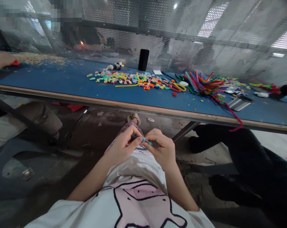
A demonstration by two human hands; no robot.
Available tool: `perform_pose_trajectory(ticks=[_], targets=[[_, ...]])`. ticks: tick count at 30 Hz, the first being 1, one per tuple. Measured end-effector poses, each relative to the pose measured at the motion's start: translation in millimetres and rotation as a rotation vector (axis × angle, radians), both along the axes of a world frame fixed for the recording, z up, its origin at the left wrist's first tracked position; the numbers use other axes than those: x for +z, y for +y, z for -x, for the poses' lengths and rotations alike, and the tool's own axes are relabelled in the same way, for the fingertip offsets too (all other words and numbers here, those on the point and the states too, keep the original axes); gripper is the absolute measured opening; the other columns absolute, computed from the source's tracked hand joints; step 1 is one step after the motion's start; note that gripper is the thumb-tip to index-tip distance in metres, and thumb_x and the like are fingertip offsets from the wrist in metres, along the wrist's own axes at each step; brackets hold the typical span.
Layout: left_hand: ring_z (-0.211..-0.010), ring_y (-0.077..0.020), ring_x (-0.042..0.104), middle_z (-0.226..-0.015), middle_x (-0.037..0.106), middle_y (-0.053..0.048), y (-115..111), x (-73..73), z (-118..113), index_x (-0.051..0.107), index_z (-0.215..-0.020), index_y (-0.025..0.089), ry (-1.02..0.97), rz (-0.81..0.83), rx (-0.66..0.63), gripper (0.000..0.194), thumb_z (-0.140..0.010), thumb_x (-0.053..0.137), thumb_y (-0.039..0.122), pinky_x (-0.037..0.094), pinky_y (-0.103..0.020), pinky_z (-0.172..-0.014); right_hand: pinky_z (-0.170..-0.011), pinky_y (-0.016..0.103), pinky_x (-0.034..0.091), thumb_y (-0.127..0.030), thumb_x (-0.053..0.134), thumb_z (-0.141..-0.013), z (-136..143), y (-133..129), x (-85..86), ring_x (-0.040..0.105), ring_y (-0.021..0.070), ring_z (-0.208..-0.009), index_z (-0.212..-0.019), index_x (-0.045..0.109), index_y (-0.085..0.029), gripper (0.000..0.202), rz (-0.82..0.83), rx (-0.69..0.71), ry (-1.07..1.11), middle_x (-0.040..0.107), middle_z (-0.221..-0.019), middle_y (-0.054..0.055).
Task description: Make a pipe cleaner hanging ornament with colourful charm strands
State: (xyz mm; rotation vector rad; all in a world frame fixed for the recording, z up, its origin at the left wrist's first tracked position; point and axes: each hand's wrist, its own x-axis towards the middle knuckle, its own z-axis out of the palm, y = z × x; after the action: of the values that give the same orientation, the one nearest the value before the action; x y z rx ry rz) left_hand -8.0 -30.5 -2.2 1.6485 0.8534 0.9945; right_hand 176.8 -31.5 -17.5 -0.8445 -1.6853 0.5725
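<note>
- Left hand (124, 143), centre of the frame: fingers closed in a pinch, thumb against forefinger, on a small light-blue piece (143, 139).
- Right hand (162, 146), just right of centre: fingers likewise drawn together, pinching the right end of the same piece; its surface texture is too small to tell.
- Blue worktop (69, 77): flat, smooth-looking surface with a pale front edge, crossing the upper half of the frame.
- Upper middle: a loose heap (155, 84) of small, knobbly, many-coloured pieces, with a bent yellow stem (126, 85) across it.
- Upper right: a fanned bundle (201, 83) of slender coloured stems; near it, a shiny cylindrical spool (239, 103) on its side.
- Upper middle, behind the heap: an upright black slab (143, 59) before a perforated screen (119, 19).
</note>
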Motion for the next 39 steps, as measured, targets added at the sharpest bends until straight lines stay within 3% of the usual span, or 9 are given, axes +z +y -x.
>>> perform_pose_trajectory(ticks=[4, 9, 13, 17, 19, 23, 30, 34, 39], targets=[[-0.066, -0.0108, 0.046, -0.083, 0.055, 0.000, 1, 0.0, 1, 0.054, -0.094, 0.019, -0.003, 0.020, -0.008, 0.023, -0.098, 0.053, 0.041, 0.034, -0.023, -0.055, -0.082, 0.046, 0.049, -0.032, 0.086, -0.072, 0, 1, 0.2, 0.062, 0.0235, -0.072, -0.077, 0.075, -0.027, 0.013, -0.037, -0.045, -0.004, 0.070, -0.073, 0.004], [-0.067, -0.0114, 0.047, -0.084, 0.056, 0.000, -2, 0.3, 2, 0.054, -0.094, 0.019, -0.005, 0.008, 0.034, 0.022, -0.098, 0.051, 0.041, 0.033, -0.024, -0.055, -0.079, 0.042, 0.049, -0.031, 0.083, -0.076, 6, -4, -0.7, 0.062, 0.0231, -0.076, -0.083, 0.078, -0.028, 0.009, 0.061, -0.043, 0.115, 0.071, -0.077, 0.006], [-0.069, -0.0128, 0.049, -0.081, 0.055, 0.000, -2, -0.1, 4, 0.055, -0.095, 0.020, 0.063, -0.087, 0.032, 0.020, -0.099, 0.050, 0.039, 0.034, -0.024, -0.055, -0.071, 0.035, 0.048, -0.030, 0.081, -0.078, 10, -7, -1.5, 0.060, 0.0194, -0.073, -0.075, 0.076, -0.025, 0.008, 0.243, 0.004, 0.276, 0.070, -0.075, 0.004], [-0.077, -0.0146, 0.054, -0.086, 0.060, -0.002, 2, -3.3, 8, 0.058, -0.097, 0.019, 0.101, -0.293, 0.011, 0.019, -0.101, 0.047, 0.034, 0.041, -0.027, -0.070, -0.066, 0.030, 0.045, -0.038, 0.083, -0.074, 11, -5, -1.2, 0.058, 0.0159, -0.069, -0.066, 0.071, -0.021, 0.022, 0.561, 0.147, 0.422, 0.067, -0.070, 0.003], [-0.084, -0.0161, 0.056, -0.093, 0.063, -0.003, 4, -4.0, 10, 0.058, -0.101, 0.019, 0.151, -0.326, -0.013, 0.019, -0.101, 0.047, 0.035, 0.043, -0.028, -0.075, -0.067, 0.029, 0.045, -0.038, 0.084, -0.073, 10, -5, -0.4, 0.057, 0.0151, -0.069, -0.066, 0.071, -0.020, 0.023, 0.600, 0.197, 0.453, 0.066, -0.070, 0.002], [-0.082, -0.0169, 0.054, -0.090, 0.065, -0.002, 6, -3.3, 9, 0.059, -0.102, 0.021, 0.280, -0.324, -0.016, 0.025, -0.103, 0.042, 0.039, 0.042, -0.029, -0.078, -0.067, 0.028, 0.045, -0.037, 0.083, -0.074, 9, -5, 2.6, 0.057, 0.0149, -0.070, -0.068, 0.072, -0.020, 0.022, 0.546, 0.123, 0.421, 0.067, -0.072, 0.003], [-0.075, -0.0161, 0.050, -0.077, 0.059, -0.001, 13, -17.3, 6, 0.057, -0.091, 0.021, 0.332, -0.649, 0.010, 0.030, -0.105, 0.034, 0.032, 0.036, -0.034, -0.084, -0.062, 0.024, 0.044, -0.043, 0.086, -0.069, 1, -3, 5.6, 0.056, 0.0116, -0.063, -0.067, 0.071, -0.017, 0.030, 0.920, 0.352, 0.548, 0.067, -0.067, 0.003], [-0.072, -0.0162, 0.048, -0.073, 0.056, 0.000, 14, -23.4, 5, 0.056, -0.088, 0.021, 0.334, -0.654, 0.033, 0.032, -0.105, 0.033, 0.034, 0.036, -0.034, -0.083, -0.056, 0.022, 0.042, -0.039, 0.087, -0.069, 7, -4, 5.1, 0.055, 0.0099, -0.060, -0.073, 0.072, -0.017, 0.027, 0.881, 0.298, 0.552, 0.065, -0.066, 0.001], [-0.073, -0.0163, 0.049, -0.074, 0.058, 0.000, 10, -14.4, 3, 0.057, -0.088, 0.021, 0.277, -0.562, 0.098, 0.031, -0.105, 0.033, 0.033, 0.039, -0.031, -0.080, -0.050, 0.024, 0.043, -0.034, 0.085, -0.072, 21, -6, -3.0, 0.053, 0.0102, -0.053, -0.078, 0.074, -0.020, 0.019, 0.540, 0.001, 0.576, 0.064, -0.062, -0.001]])
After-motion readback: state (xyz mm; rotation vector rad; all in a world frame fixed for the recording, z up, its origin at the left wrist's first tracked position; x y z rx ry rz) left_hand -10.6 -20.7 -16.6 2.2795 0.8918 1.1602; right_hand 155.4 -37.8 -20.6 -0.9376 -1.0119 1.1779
